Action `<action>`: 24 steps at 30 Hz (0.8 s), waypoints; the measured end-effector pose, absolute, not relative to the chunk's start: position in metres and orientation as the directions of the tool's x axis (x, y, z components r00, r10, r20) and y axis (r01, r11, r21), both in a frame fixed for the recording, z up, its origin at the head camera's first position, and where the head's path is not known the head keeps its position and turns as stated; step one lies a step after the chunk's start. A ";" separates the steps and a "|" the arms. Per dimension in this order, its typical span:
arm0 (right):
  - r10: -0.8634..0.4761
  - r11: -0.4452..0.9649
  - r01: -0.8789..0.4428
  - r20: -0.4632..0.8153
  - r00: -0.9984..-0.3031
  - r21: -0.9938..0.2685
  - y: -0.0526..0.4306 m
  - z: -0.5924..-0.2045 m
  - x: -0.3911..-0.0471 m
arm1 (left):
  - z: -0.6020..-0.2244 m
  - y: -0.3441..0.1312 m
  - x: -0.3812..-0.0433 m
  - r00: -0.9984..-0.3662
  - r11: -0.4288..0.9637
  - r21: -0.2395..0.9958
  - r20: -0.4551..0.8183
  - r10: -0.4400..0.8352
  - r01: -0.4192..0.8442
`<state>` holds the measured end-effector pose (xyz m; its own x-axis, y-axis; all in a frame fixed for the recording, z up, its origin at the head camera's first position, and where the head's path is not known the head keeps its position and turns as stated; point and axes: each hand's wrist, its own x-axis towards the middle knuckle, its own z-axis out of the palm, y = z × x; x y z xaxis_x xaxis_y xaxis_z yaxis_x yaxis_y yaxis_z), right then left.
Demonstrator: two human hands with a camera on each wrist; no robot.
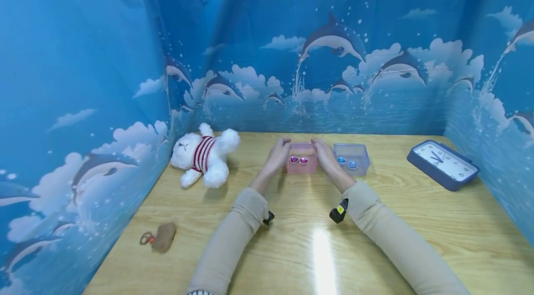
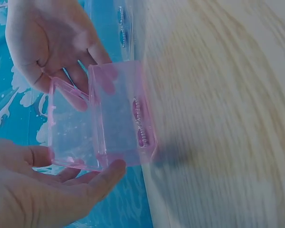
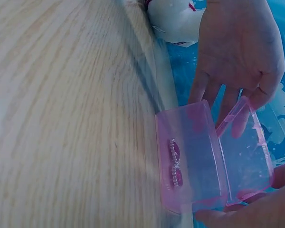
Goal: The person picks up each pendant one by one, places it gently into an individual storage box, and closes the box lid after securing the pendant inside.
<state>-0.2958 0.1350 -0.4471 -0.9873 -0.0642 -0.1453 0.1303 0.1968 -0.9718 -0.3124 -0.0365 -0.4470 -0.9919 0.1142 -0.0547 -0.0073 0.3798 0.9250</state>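
A clear pink plastic box (image 1: 301, 166) with a pair of pink gems on its front stands near the back edge of the table. Its lid (image 2: 69, 128) is raised and tilts back from the body in both wrist views. My left hand (image 1: 277, 155) holds the box's left side, the thumb along the side wall and the fingers at the lid. From the other side my right hand (image 1: 328, 158) grips it the same way, its fingers showing through the pink plastic. Just right of that hand is a clear blue box (image 1: 358, 156) with blue gems.
A white plush toy (image 1: 212, 156) in a striped top lies at the back left. Nearer on the left is a brown pouch (image 1: 164, 238) with a ring. A blue clock (image 1: 443, 164) lies at the right. Dolphin-print curtains (image 1: 258, 44) enclose the wooden table (image 1: 292, 248).
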 end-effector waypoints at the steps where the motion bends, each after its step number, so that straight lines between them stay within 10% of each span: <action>1: -0.064 0.202 0.126 -0.142 -0.988 -0.971 0.135 -0.447 -0.296 | -0.447 -0.037 -0.312 -0.992 0.385 0.923 -0.055 0.117 -0.006; 24: -0.079 0.196 0.134 -0.151 -0.985 -0.972 0.137 -0.452 -0.289 | -0.458 -0.040 -0.309 -0.986 0.440 0.897 -0.045 0.160 0.030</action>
<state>-0.2887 0.1366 -0.4522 -0.9853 -0.0792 -0.1515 0.1336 0.1958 -0.9715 -0.3091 -0.0397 -0.4577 -0.9861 0.1599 -0.0450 0.0304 0.4401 0.8974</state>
